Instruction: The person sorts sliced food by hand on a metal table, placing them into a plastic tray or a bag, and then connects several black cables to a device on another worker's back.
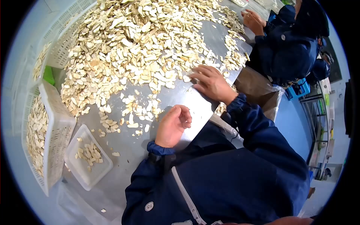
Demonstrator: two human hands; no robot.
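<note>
Pale dried slices [150,56] with tan edges lie in a large heap on a metal table [129,148]. My right hand [213,83] rests palm down at the heap's near edge, fingers stretched out, the tips by a few slices. Lower and to the left, my left hand [174,126] is held above the bare metal with its fingers curled in. Whether anything is inside those curled fingers is hidden. A thin scatter of slices and crumbs [140,112] lies just beyond my left hand.
A shallow white tray [107,159] holds a few slices. White perforated baskets [56,138] stand along the left, one filled with slices. A lined cardboard box [275,107] is past the table's right edge. Another person [287,48] in dark blue works at the upper right.
</note>
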